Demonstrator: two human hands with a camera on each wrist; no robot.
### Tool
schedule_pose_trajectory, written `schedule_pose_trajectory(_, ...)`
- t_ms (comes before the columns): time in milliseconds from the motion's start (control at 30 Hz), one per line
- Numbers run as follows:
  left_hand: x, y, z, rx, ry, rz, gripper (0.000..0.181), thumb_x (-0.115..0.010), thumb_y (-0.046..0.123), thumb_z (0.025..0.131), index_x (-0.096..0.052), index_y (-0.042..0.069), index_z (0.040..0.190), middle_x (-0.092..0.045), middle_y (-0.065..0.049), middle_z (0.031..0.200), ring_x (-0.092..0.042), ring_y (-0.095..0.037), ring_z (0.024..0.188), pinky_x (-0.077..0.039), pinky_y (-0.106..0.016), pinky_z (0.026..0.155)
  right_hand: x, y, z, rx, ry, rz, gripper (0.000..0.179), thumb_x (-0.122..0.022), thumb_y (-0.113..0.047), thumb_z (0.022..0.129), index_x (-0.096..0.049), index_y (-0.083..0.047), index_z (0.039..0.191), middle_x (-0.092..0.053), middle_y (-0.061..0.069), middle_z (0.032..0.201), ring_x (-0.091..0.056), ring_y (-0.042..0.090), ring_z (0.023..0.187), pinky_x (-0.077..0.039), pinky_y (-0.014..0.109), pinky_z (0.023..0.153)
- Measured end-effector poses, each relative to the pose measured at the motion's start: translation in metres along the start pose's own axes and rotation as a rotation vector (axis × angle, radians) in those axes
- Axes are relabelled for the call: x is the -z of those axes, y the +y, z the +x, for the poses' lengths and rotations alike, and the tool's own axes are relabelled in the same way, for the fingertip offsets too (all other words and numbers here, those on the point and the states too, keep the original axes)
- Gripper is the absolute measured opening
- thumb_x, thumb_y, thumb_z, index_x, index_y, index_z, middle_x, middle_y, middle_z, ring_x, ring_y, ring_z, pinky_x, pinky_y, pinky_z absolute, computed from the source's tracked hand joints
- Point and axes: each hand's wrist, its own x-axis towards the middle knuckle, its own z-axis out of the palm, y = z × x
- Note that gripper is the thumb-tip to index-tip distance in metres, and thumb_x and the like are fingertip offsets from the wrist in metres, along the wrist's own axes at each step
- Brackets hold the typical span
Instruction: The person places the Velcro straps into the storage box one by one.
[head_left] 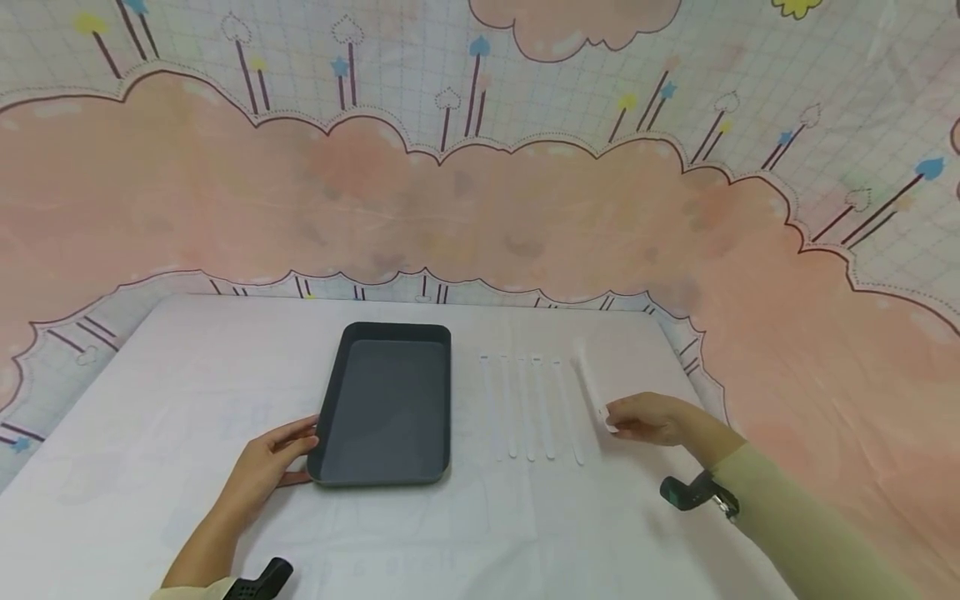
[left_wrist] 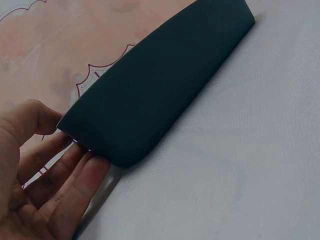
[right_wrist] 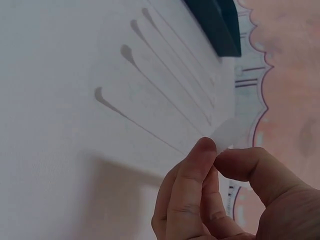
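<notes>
A dark grey rectangular tray [head_left: 390, 408] lies on the white table, its long side pointing away from me. My left hand [head_left: 270, 458] holds its near left corner. In the left wrist view, the thumb meets the rim while fingers [left_wrist: 82, 192] touch the tray's wall [left_wrist: 150, 85]. Right of the tray, several thin white sticks [head_left: 546, 408] lie roughly parallel, each with a rounded near end. Beyond them my right hand [head_left: 648, 418] pinches a slender white stick [head_left: 588, 379] between thumb and fingers, tilted above the table. Its pale tip [right_wrist: 227, 134] shows in the right wrist view.
A white cloth covers the table [head_left: 225, 350]. Behind it hangs a patterned backdrop [head_left: 480, 208] in peach and white, which also runs down past the table's left and right edges. Dark wrist cameras [head_left: 686, 493] are worn on both forearms.
</notes>
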Motion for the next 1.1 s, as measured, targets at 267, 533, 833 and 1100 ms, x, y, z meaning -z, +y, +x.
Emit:
schedule_pose_trajectory(267,0.001,-0.002,0.003,-0.025,0.002,0.008,0.058,-0.062,0.026,0.098,-0.043,0.001,0.147,-0.049,-0.023,0.143,-0.057,0.012,0.094,-0.06,-0.032,0.079,0.002,-0.001,-0.008,0.008,-0.008,-0.016,0.04,-0.06,0.001,0.093,-0.046,0.013,0.129,-0.058,0.009,0.099,-0.062,0.018,0.088,-0.059,0.025,0.081)
schedule_pose_trajectory(533,0.001,-0.003,-0.001,-0.025,0.01,0.011,0.059,-0.062,0.027,0.098,-0.043,0.001,0.147,-0.047,-0.025,0.145,-0.056,0.013,0.094,-0.06,-0.032,0.079,-0.005,-0.005,-0.015,0.04,-0.044,-0.02,0.032,-0.062,-0.002,0.092,-0.053,0.007,0.121,-0.06,0.007,0.098,-0.064,0.016,0.088,-0.059,0.024,0.08)
schedule_pose_trajectory(833,0.001,-0.005,-0.001,-0.027,0.013,-0.011,0.056,-0.06,0.02,0.098,-0.043,-0.001,0.146,-0.05,-0.025,0.142,-0.059,0.009,0.094,-0.061,-0.033,0.078,-0.02,-0.002,-0.021,0.098,-0.053,-0.049,0.039,-0.062,-0.004,0.092,-0.05,0.01,0.127,-0.059,0.008,0.102,-0.062,0.016,0.089,-0.058,0.023,0.081)
schedule_pose_trajectory(1100,0.0,-0.006,-0.001,-0.037,0.001,-0.019,0.055,-0.058,0.015,0.098,-0.041,-0.002,0.147,-0.048,-0.027,0.143,-0.06,0.008,0.094,-0.061,-0.033,0.077,-0.039,-0.003,-0.027,0.135,-0.08,-0.063,0.045,-0.061,-0.005,0.092,-0.045,0.012,0.131,-0.056,0.009,0.105,-0.061,0.017,0.089,-0.058,0.024,0.084)
